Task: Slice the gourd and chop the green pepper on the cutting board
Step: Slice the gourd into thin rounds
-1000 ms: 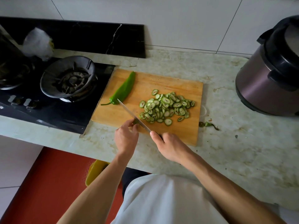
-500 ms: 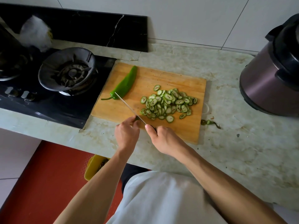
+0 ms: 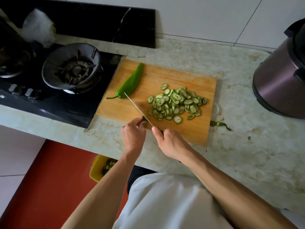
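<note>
Gourd slices (image 3: 176, 103) lay heaped on the right half of the cutting board (image 3: 189, 129), and the whole green pepper (image 3: 130, 83) lay slantwise at the board's far left corner. Over the board's near edge, the right hand (image 3: 171, 142) curled round the handle of the knife (image 3: 137, 107), thumb along the top, the blade tip reaching the pepper's stem end. The left hand (image 3: 132, 138) pinched the blade near the handle. Both forearms reached in across the bench (image 3: 247, 154).
</note>
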